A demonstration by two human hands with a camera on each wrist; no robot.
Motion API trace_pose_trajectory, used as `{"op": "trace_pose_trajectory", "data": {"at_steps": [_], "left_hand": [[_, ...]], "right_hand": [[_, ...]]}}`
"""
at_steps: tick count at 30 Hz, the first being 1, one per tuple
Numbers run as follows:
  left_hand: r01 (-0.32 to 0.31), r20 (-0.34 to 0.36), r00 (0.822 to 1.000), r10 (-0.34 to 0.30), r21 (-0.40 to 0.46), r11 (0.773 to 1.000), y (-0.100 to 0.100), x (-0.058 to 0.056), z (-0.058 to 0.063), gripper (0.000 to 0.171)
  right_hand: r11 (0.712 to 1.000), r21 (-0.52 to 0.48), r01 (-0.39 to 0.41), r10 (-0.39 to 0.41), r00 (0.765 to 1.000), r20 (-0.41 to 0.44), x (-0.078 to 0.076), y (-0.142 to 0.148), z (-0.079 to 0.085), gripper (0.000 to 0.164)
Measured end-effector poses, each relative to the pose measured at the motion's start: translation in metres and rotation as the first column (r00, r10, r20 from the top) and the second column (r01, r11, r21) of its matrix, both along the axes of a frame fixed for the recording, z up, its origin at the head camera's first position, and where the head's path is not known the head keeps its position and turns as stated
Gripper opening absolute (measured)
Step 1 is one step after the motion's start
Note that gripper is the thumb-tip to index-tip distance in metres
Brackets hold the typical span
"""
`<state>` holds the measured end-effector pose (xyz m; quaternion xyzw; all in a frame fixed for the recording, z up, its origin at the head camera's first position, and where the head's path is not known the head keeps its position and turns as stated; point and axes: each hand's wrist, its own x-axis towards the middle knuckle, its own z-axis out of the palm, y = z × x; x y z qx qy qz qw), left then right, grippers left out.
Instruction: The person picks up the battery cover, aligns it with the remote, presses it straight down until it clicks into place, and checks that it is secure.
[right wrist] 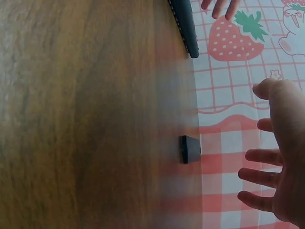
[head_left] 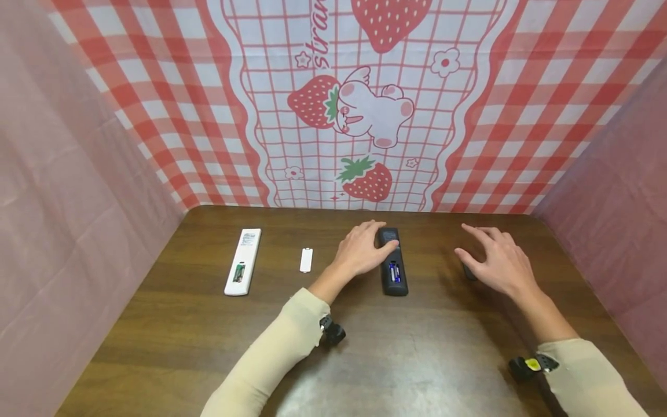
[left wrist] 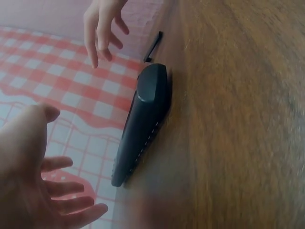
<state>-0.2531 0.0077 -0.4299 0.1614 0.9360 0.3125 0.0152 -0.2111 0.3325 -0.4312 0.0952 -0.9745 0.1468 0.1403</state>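
Observation:
A black remote control (head_left: pixel 397 287) lies back side up on the table, its battery bay uncovered with blue batteries (head_left: pixel 394 272) in it. My left hand (head_left: pixel 359 248) hovers at its left side with fingers relaxed; in the left wrist view a gap separates that hand from the remote. Over on the right, my right hand (head_left: pixel 502 260) is held above a small black battery cover (head_left: pixel 469 273), partly hiding it. The right wrist view shows the cover (right wrist: pixel 191 149) lying apart from the spread fingers. Neither hand holds anything.
To the left, a white remote control (head_left: pixel 249 246) lies back side up with its battery bay exposed. A white battery cover (head_left: pixel 306 260) rests between it and my left hand. Behind the wooden table (head_left: pixel 172 347) hangs a checked strawberry cloth (head_left: pixel 312 174); pink cloth walls flank both sides.

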Motion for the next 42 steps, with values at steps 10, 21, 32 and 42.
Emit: {"op": "trace_pose_trajectory", "data": {"at_steps": [10,21,32,42], "left_hand": [[-0.026,0.005,1.0,0.025,0.035,0.999,0.009,0.0,0.001,0.068],[-0.103,0.055,0.993,0.101,0.048,0.993,0.019,-0.008,-0.006,0.071],[-0.16,0.054,0.986,0.158,0.033,0.987,0.028,-0.036,-0.041,0.079],[-0.086,0.053,0.995,0.083,0.053,0.995,0.024,-0.036,-0.042,0.091]], "right_hand": [[1.0,-0.005,0.016,-0.016,1.0,0.016,-0.002,0.0,-0.002,0.069],[0.999,-0.013,0.042,-0.042,0.999,0.024,0.0,0.0,-0.004,0.066],[0.997,-0.01,0.073,-0.072,0.995,0.065,0.001,0.002,-0.005,0.065],[0.996,-0.01,0.085,-0.083,0.991,0.104,0.003,0.003,-0.005,0.065]]}}
